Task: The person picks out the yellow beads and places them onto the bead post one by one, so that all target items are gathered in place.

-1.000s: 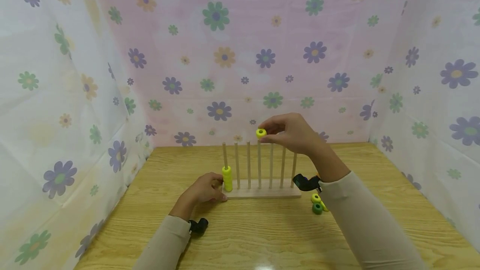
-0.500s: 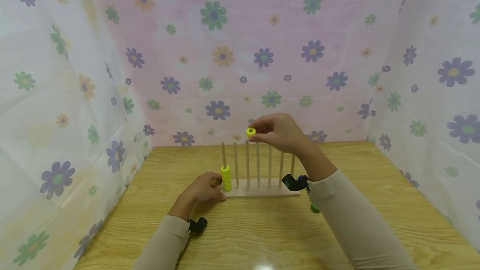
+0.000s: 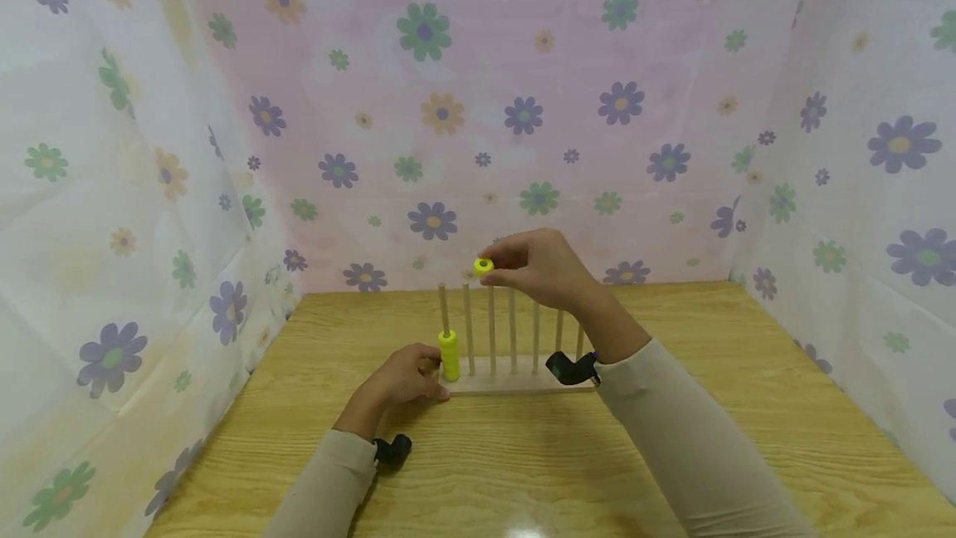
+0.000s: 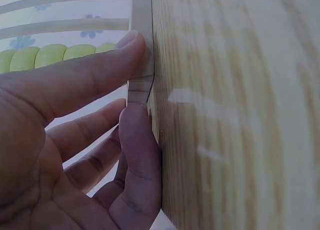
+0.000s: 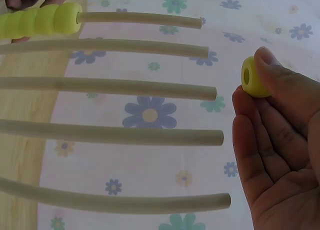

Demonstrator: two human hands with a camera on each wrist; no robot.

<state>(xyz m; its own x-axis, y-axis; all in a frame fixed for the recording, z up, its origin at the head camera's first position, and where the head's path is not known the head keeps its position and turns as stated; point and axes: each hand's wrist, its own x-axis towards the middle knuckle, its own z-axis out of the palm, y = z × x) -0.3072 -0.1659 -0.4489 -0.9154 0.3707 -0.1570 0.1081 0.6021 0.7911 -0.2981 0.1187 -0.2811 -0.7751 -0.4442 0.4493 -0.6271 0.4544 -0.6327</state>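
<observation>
Yellow bead (image 5: 257, 84), smooth and rounded with a round hole through its middle, sits in the right hand (image 3: 548, 268), just beyond the wooden pegs (image 3: 491, 330) and apart from their tips, between the lines of the second and third from the left.

Nearest my head camera, two beige sleeves (image 3: 687, 438) reach across a wood-grain table (image 3: 478, 455), a black device (image 3: 573, 368) at each wrist. From my remote post I see the left hand (image 3: 403, 374) partly curled at the near left corner of the wooden peg stand (image 3: 500, 382), thumb and finger gripping the end of its pale, flat base. Seven slim, round dowels rise from that plank, blunt at the tips; the leftmost carries a stack of yellow beads (image 3: 449, 355), grooved where one bulging ring meets the next.

Above the row, the right hand is nearly closed at the fingertips, thumb and finger pinching the bead, the others loosely bent in my right wrist view. Behind hangs creased cloth (image 3: 478, 81), pinkish at the back, whiter at the sides, printed with purple, green and orange flowers.
</observation>
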